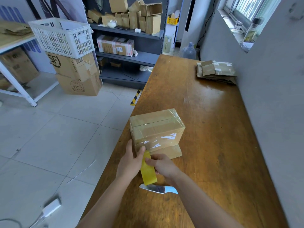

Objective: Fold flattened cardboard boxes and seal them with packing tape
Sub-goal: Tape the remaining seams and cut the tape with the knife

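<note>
1. While the cardboard box [156, 129] is standing at the left edge of the bench [213, 137], we are resting our straight-fingered left hand [130, 162] against it.
2. Our right hand [163, 165] is gripping the yellow packing tape [148, 170].

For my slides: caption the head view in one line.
Right hand grips yellow tape, left hand touching its end beside a cardboard box; knife nearby.

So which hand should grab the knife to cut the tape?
Probably the right hand: the knife lies with its handle that side, just below its wrist. The left hand is up at the box, by the top of the tape.
</note>
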Tool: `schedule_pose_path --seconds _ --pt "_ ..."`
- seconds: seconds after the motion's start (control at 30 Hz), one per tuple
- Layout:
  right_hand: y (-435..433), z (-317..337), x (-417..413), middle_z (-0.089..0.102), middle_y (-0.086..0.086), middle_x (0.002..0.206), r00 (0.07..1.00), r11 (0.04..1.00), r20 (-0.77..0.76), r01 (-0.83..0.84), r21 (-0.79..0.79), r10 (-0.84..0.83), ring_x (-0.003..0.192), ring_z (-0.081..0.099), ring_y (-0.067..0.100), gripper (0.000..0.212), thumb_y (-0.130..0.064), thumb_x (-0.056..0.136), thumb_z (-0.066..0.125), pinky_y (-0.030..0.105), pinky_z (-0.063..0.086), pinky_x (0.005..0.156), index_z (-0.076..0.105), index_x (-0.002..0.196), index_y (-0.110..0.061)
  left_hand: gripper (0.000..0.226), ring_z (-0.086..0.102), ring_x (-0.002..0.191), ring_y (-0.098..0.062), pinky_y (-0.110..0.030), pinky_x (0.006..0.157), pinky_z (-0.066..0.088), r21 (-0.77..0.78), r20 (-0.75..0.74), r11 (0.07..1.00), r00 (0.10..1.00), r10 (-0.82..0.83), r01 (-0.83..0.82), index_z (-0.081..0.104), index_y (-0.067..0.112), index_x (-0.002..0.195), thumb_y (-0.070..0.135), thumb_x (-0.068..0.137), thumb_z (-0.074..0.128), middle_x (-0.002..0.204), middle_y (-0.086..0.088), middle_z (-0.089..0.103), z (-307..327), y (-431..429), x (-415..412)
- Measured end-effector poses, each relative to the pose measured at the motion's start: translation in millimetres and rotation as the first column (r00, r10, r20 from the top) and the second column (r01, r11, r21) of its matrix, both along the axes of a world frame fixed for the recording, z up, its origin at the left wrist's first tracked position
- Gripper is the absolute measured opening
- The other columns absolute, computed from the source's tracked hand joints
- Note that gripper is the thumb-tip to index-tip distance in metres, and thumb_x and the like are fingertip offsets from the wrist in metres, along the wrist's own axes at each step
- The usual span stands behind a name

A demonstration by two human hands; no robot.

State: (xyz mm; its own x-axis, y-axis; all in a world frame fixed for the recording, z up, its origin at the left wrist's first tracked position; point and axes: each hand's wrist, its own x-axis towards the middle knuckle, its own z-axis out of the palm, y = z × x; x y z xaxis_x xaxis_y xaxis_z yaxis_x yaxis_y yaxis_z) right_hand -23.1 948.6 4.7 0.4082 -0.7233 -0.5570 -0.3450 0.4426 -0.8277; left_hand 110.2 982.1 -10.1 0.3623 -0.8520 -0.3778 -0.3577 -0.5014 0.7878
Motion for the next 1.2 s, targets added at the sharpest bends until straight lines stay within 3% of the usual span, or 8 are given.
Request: schedule_pose_path --seconds 0.2,0.37,0.43,0.53,0.63,0.87,1.03,1.2 --pt "3 -1 -2 0.064 -0.013 0.073 0.997 0.998 0.047 -0.056 -0.011 0.057 0.073 0.059 0.006 0.011 -0.021 0.098 0.055 0.02 0.045 0.065 0.065 0.094 -0.02 0.073 0.046 0.131 -0.027 -0.037 0.097 0.042 0.012 -0.093 1.0 0.996 -0.002 0.003 -0.001 0.043 0.152 0.03 0.1 0.049 0.15 0.005 0.04 10 -5 -10" --pt "-2 -9 -22 0.069 0.001 0.096 0.965 0.982 -0.257 -0.004 -0.188 -0.045 0.096 0.062 0.02 0.022 -0.032 0.098 0.049 0.033 0.048 0.084 0.068 0.095 -0.021 0.079 0.064 0.103 -0.026 -0.027 0.067 0.048 -0.041 0.127 0.998 0.991 -0.036 0.042 -0.016 0.041 0.15 0.033 0.101 0.046 0.135 0.0 0.056 13 -1 -17" --pt "-2 -19 -38 0.068 0.002 0.098 0.861 0.96 -0.507 -0.17 -0.222 0.035 0.095 0.062 0.021 0.018 -0.027 0.093 0.051 0.037 0.051 0.086 0.066 0.095 -0.017 0.081 0.066 0.093 -0.021 -0.023 0.062 0.048 -0.083 0.194 0.994 0.98 -0.052 0.069 -0.017 0.041 0.149 0.034 0.1 0.047 0.131 0.003 0.059 13 1 -17" --pt "7 -32 -58 0.064 -0.003 0.103 0.555 0.877 -0.791 -0.479 -0.048 0.259 0.099 0.061 0.018 0.027 -0.032 0.08 0.071 0.034 0.052 0.086 0.061 0.102 -0.02 0.08 0.066 0.085 -0.016 -0.024 0.064 0.051 -0.108 0.228 0.989 0.971 -0.069 0.096 -0.013 0.042 0.15 0.034 0.1 0.049 0.128 0.004 0.061 13 2 -17" --pt "20 -45 -66 0.064 -0.002 0.112 0.421 0.806 -0.861 -0.591 -0.023 0.285 0.104 0.059 0.018 0.038 -0.033 0.079 0.077 0.031 0.05 0.08 0.063 0.113 -0.021 0.075 0.063 0.111 -0.024 -0.027 0.076 0.05 -0.095 0.228 0.99 0.97 -0.083 0.107 -0.003 0.04 0.153 0.036 0.099 0.049 0.142 0.004 0.052 14 -2 -13" --pt "15 -44 -80 0.058 -0.005 0.092 0.572 0.774 -0.809 -0.569 -0.277 0.131 0.082 0.058 0.019 0.013 -0.016 0.092 0.051 0.025 0.034 0.056 0.042 0.094 -0.025 0.081 0.037 0.139 -0.027 -0.04 0.102 0.042 -0.096 0.004 0.994 0.998 -0.059 0.06 0.005 0.048 0.151 0.036 0.093 0.061 0.156 0.01 0.029 11 -9 -1" --pt "11 -41 -93 0.054 -0.01 0.071 0.673 0.666 -0.702 -0.416 -0.619 -0.233 0.064 0.054 0.016 0.025 -0.047 0.094 0.045 0.029 0.039 0.057 0.051 0.083 -0.025 0.085 0.035 0.14 -0.026 -0.043 0.104 0.041 -0.104 -0.093 0.994 0.995 -0.04 0.03 0.006 0.053 0.148 0.037 0.09 0.066 0.157 0.009 0.027 7 -8 1" --pt "-15 -26 -71 0.049 -0.007 0.055 0.772 0.266 -0.492 -0.415 -0.87 -0.402 0.043 0.044 0.017 0.03 -0.034 0.093 0.044 0.027 0.031 0.044 0.057 0.069 -0.02 0.087 0.033 0.14 -0.028 -0.046 0.105 0.039 -0.087 -0.077 0.996 0.996 -0.042 0.036 0.004 0.054 0.148 0.041 0.089 0.066 0.157 0.009 0.025 7 -9 0"
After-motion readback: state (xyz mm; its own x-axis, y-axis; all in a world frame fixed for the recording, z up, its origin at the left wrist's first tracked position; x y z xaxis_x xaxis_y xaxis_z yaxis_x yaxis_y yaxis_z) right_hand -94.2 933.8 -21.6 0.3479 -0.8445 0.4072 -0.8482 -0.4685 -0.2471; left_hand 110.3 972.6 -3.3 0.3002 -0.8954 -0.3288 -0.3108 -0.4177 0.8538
